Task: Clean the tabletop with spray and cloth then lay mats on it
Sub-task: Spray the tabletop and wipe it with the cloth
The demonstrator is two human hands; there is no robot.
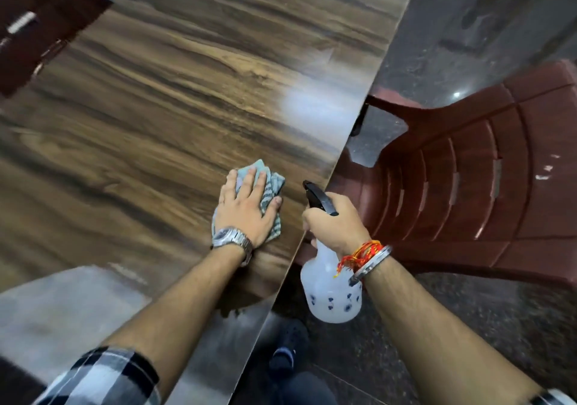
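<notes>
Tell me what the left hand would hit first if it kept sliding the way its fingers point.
Nothing, apparently: the left hand lies flat on the cloth, fingers pointing across the tabletop, which looks bare up to its far edge.

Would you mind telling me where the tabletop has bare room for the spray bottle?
The tabletop is bare beyond and left of the cloth. Only the near right edge is crowded, with the left hand on the cloth.
</notes>
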